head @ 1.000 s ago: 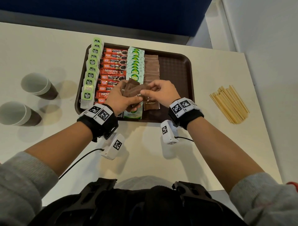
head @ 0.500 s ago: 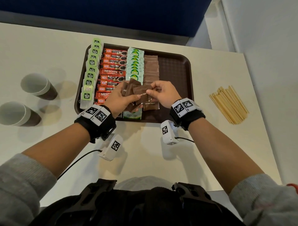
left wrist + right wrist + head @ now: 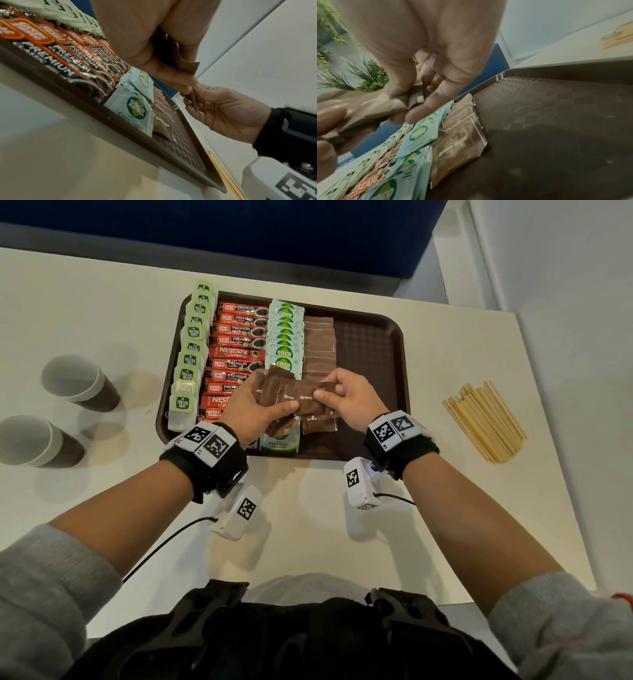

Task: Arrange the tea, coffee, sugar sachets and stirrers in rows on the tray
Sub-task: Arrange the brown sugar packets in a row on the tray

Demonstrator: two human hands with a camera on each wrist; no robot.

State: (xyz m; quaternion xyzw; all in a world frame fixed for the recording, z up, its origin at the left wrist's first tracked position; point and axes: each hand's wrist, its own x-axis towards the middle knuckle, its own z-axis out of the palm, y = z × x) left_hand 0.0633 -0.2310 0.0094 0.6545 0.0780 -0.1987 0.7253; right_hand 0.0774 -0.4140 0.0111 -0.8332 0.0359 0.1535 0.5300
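hands [image 3: 260, 409] over brown tray [image 3: 370, 344] on white table [image 3: 308, 525], blue wall behind

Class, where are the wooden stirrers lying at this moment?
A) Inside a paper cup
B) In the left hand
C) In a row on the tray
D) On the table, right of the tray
D: the wooden stirrers lie in a loose bundle on the table, clear of the tray.
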